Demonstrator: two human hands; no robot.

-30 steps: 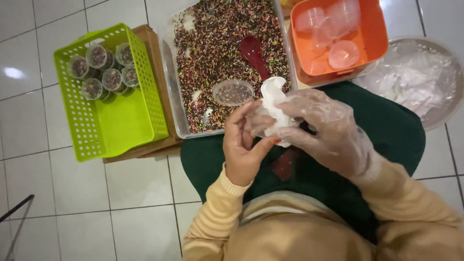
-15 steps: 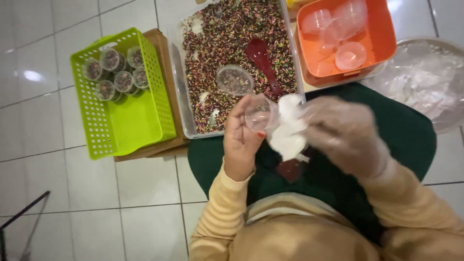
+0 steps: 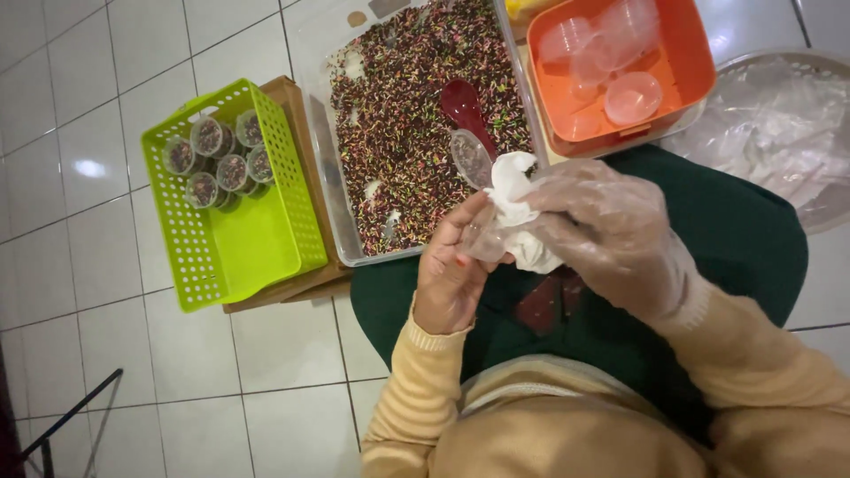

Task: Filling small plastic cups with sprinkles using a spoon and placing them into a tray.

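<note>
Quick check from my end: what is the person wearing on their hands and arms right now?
The right hand wears a loose, clear plastic disposable glove, crinkled and ending at the wrist. The left hand is bare, with red-painted nails showing. Both arms are covered by long pale yellow sleeves of ribbed knit, with snug cuffs at the wrists. No watch or ring shows.

Hands (image 3: pixel 531 239) sit just below the clear sprinkle tray (image 3: pixel 341 177), and its near wall blocks any low pass forward. A red scoop (image 3: pixel 465 111) and a clear lid (image 3: pixel 469 158) lie in the tray's right half; its left half is open. The green basket (image 3: pixel 239 239) left of the tray has cups (image 3: pixel 217 155) at the far end, bare floor nearer. The orange bin (image 3: pixel 682 62) crowds the tray's right.
</note>
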